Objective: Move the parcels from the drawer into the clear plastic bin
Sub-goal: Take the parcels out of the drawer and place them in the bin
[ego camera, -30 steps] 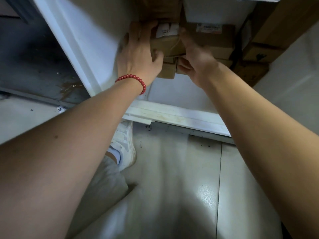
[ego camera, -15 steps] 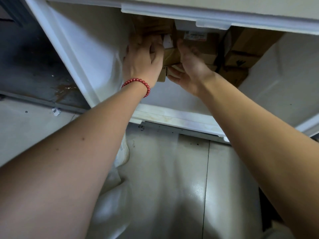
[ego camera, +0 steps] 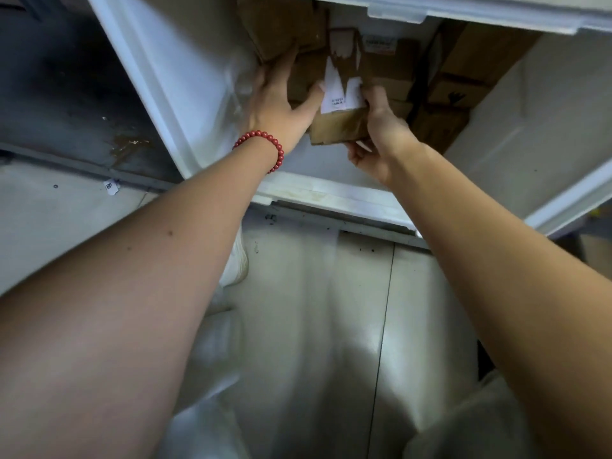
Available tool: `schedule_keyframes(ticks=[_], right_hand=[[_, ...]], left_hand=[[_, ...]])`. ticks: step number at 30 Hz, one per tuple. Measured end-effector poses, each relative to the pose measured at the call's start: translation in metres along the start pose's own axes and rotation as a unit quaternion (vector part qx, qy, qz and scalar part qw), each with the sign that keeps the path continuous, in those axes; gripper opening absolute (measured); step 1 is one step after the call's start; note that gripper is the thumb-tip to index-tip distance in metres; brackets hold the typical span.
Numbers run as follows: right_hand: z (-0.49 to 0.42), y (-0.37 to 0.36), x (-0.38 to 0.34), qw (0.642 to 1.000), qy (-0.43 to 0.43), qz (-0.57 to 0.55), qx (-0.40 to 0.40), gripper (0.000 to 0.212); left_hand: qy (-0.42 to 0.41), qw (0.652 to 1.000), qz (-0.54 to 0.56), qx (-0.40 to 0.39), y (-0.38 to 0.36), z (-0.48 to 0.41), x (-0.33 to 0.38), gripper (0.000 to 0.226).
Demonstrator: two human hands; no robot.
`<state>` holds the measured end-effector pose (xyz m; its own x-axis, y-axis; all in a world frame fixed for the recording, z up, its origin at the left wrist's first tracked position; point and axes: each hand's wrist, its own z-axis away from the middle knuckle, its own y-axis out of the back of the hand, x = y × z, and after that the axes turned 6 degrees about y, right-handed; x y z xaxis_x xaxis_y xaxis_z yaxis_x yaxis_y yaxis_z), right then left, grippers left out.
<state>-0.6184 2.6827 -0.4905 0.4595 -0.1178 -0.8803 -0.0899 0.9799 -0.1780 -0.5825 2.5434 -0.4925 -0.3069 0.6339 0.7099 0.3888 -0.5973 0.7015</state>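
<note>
Clamped both sides: left hand (ego camera: 281, 104) and right hand (ego camera: 377, 137) grip the small brown cardboard parcel (ego camera: 337, 127). I judge it light, stiff; hold the faces, not its torn white label (ego camera: 337, 94).

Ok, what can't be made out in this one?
Label print on the held parcel: too small and blurred, head view.
Right hand: fingertips hidden under that parcel, head view.
Parcels at the back: count unclear, cut off by the white panel above and dark.
Clear bin: not identifiable anywhere in the head view.
</note>
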Motion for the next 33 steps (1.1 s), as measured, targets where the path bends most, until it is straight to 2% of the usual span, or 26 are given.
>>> schedule_keyframes(ticks=[4,7,10,13,17,19,22,23,28,33], right_hand=[[0.044,0.022,0.000,0.999,0.006,0.030,-0.009,0.042],[0.084,0.036,0.002,0.999,0.021,0.034,-0.027,0.027],[0.126,0.053,0.009,0.997,0.012,0.076,-0.022,0.024],[0.161,0.068,0.014,0.993,0.030,0.112,-0.027,0.024],[0.187,0.084,0.016,0.993,0.052,0.102,-0.006,0.026],[0.198,0.094,0.015,0.992,0.071,0.103,0.010,0.035],[0.213,0.102,0.010,0.992,0.080,0.096,0.033,0.061],[0.216,0.104,0.009,0.991,0.088,0.088,0.039,0.063],[0.231,0.100,0.007,0.989,0.122,0.060,0.065,0.034],[0.237,0.091,0.004,0.988,0.122,0.060,0.068,0.042]], left_hand=[[0.057,0.995,0.068,-0.053,0.016,0.028,0.015,0.070],[0.108,0.986,0.122,-0.034,0.028,0.056,0.019,0.057],[0.144,0.983,0.109,-0.024,0.039,0.088,0.024,0.046],[0.105,0.990,0.084,-0.044,0.046,0.124,0.035,0.045],[0.075,0.991,0.077,-0.074,0.057,0.164,0.041,0.047],[0.076,0.987,0.118,-0.080,0.074,0.181,0.043,0.050],[0.057,0.976,0.190,-0.093,0.098,0.205,0.046,0.058],[0.042,0.974,0.202,-0.088,0.105,0.212,0.047,0.057],[0.022,0.972,0.235,-0.013,0.121,0.235,0.045,0.039],[0.051,0.972,0.228,0.030,0.116,0.240,0.047,0.033]])
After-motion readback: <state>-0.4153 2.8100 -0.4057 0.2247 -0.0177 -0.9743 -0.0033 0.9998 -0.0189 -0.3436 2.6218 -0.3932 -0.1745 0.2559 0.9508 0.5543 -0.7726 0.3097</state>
